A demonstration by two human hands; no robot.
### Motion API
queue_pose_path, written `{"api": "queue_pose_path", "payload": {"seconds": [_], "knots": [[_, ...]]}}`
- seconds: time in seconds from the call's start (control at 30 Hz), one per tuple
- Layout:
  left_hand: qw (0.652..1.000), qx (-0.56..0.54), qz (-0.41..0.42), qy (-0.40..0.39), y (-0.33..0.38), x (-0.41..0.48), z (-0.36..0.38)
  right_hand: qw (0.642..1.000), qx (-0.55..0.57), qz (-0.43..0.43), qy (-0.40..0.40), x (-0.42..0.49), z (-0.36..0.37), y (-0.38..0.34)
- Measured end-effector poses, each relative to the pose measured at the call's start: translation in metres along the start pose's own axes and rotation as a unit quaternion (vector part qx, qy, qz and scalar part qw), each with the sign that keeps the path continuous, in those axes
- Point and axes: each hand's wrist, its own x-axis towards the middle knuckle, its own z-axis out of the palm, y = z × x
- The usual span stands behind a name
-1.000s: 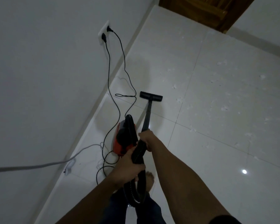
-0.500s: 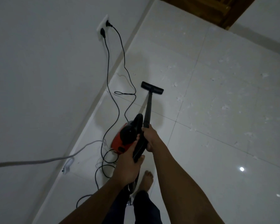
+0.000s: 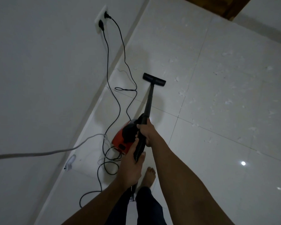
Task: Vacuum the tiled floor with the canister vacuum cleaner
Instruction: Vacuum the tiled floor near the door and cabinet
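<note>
A red and black canister vacuum [image 3: 122, 138] sits on the white tiled floor [image 3: 217, 159] near the left wall. Its black wand [image 3: 149, 101] runs forward to a flat black floor nozzle [image 3: 154, 79] resting on a tile. My right hand [image 3: 146, 132] grips the wand's upper end. My left hand [image 3: 131, 168] is closed around the ribbed black hose [image 3: 139, 150] just below it. Small white scraps of debris [image 3: 182, 92] lie scattered over the tiles to the right of the nozzle.
Two black cords [image 3: 120, 88] run from a wall outlet [image 3: 101, 20] down to the floor and coil beside the canister. A grey cable [image 3: 39, 154] crosses from the left. My bare foot [image 3: 149, 176] stands behind the vacuum. A wooden door frame [image 3: 234, 7] is at the far top.
The nozzle has slid forward along the floor, away from me. Both hands moved forward with the wand, and the view shifted forward; the canister stays beside the wall.
</note>
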Motion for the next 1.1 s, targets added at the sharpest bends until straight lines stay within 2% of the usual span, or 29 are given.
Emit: {"api": "queue_pose_path", "payload": {"seconds": [0.17,0.43,0.6,0.87,1.1], "knots": [[0.999,-0.024,0.023,0.036,-0.004,0.001,0.004,0.997,-0.036,-0.048,0.038,0.009,0.01,0.002],[0.996,-0.032,0.023,0.075,0.001,0.003,0.001,0.994,-0.098,-0.038,-0.007,0.01,0.023,-0.015],[0.998,-0.034,0.026,0.055,0.013,0.032,-0.01,0.984,-0.163,-0.07,-0.003,0.02,0.029,-0.047],[1.0,-0.027,-0.001,0.014,0.044,0.081,-0.029,0.995,-0.083,-0.047,0.042,0.044,0.027,-0.087],[0.999,-0.028,-0.033,0.006,0.068,0.109,0.003,0.994,-0.091,-0.028,0.056,0.069,-0.006,-0.107]]}}
